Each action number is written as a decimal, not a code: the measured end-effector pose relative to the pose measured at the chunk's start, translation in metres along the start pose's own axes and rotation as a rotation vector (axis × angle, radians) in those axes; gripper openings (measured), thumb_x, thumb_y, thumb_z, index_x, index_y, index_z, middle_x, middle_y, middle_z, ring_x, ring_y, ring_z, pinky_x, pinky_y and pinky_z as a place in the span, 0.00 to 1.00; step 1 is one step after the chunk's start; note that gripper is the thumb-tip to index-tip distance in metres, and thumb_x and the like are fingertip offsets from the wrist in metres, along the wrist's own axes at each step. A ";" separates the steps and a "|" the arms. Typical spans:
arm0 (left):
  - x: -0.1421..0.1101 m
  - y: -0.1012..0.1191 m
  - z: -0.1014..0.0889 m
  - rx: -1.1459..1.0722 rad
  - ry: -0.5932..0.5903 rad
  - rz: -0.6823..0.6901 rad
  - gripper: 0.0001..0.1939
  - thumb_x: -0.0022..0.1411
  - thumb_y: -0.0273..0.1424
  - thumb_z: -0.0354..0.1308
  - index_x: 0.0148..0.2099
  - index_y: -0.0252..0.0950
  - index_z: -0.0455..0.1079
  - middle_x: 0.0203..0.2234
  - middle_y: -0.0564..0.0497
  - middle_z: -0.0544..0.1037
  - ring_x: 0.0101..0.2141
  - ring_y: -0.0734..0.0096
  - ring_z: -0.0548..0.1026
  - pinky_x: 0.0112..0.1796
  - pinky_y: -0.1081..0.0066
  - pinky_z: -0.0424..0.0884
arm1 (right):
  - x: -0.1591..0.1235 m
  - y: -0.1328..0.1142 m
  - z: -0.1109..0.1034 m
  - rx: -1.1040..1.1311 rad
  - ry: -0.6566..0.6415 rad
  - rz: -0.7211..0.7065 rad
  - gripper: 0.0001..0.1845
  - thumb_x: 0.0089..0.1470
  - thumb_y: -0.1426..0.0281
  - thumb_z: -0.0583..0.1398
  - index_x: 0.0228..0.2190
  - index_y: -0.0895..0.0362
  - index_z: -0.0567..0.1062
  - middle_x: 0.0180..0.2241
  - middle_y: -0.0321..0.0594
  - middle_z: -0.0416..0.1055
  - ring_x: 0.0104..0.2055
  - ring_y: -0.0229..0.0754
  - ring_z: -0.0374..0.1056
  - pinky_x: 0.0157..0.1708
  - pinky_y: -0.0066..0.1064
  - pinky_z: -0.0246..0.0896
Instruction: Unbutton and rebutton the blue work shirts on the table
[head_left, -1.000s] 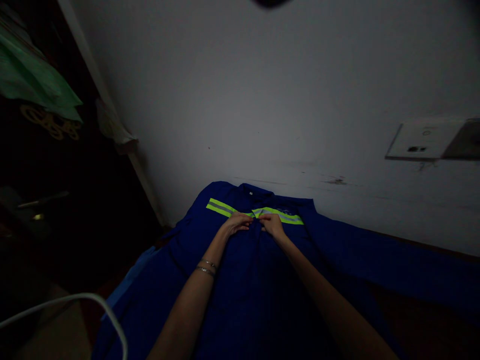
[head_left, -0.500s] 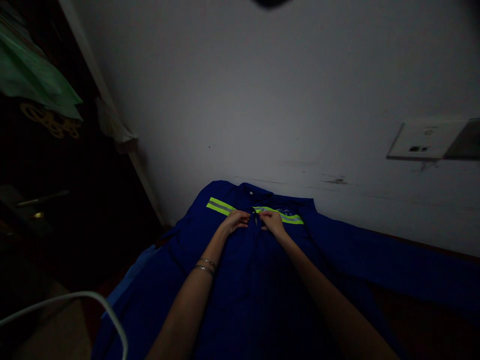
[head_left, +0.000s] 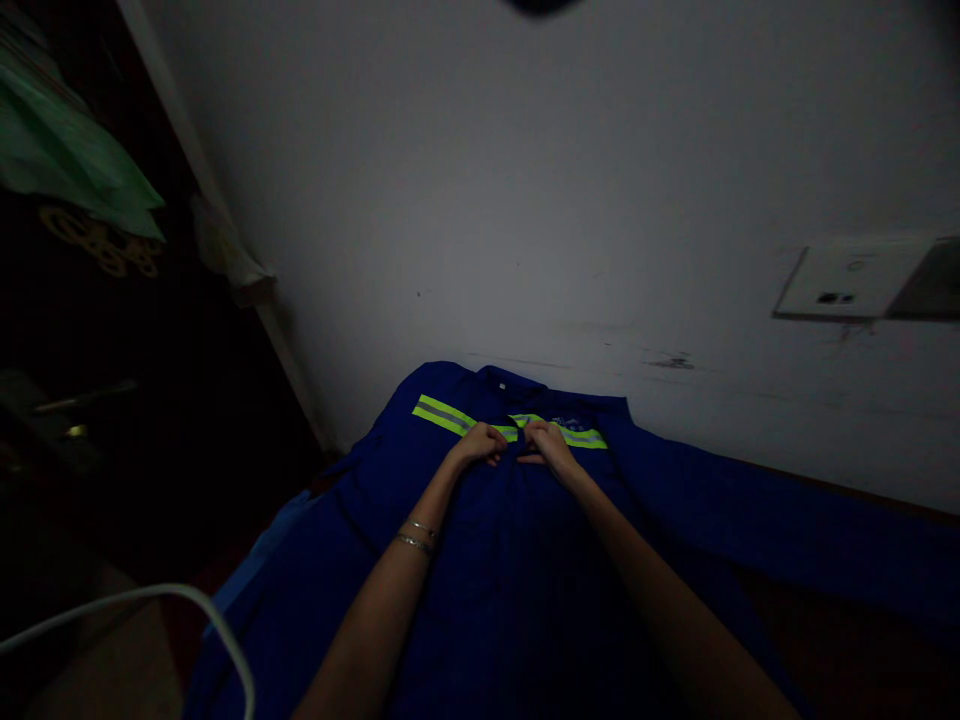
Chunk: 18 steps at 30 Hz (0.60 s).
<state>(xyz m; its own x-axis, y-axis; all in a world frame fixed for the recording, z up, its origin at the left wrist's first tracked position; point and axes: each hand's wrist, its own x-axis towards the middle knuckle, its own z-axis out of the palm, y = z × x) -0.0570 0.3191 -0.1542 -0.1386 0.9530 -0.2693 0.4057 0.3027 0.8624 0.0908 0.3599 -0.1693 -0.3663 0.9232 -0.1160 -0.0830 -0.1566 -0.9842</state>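
Note:
A dark blue work jacket [head_left: 480, 540] lies spread out with its collar towards the wall. Yellow-green reflective strips [head_left: 435, 411] with a grey middle band cross its chest. At the front opening, my left hand [head_left: 480, 445] pinches one edge of the jacket, fingers closed. Just across from it my right hand [head_left: 551, 447] is closed on the other edge, level with the reflective strip. Only a small gap separates the two hands. Whatever fastening lies between the fingertips is too dark and small to make out. The jacket's right-hand sleeve stretches out to the right.
A pale wall [head_left: 487, 200] rises behind the collar, with a socket plate [head_left: 851, 280] at right. At left stands a dark door [head_left: 150, 400] with a green cloth [head_left: 75, 150] hanging on it. A white curved tube [head_left: 187, 592] crosses the lower left.
My left hand has shifted slightly right and down, and my right hand a little right. More of the reflective strip now shows at the jacket's opening between them.

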 end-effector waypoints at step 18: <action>-0.039 0.053 -0.047 0.344 0.033 -0.055 0.10 0.53 0.31 0.53 0.29 0.28 0.69 0.22 0.48 0.75 0.18 0.77 0.71 0.20 0.78 0.67 | -0.001 -0.036 -0.013 -0.114 -0.012 -0.084 0.06 0.47 0.72 0.52 0.27 0.60 0.68 0.24 0.38 0.68 0.21 0.33 0.66 0.17 0.23 0.63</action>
<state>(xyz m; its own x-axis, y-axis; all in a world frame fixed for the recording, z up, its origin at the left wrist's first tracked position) -0.0722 0.2974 -0.0780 -0.1955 0.9360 -0.2926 0.6766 0.3448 0.6507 0.1065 0.3698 -0.1352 -0.3741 0.9269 -0.0319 -0.0077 -0.0375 -0.9993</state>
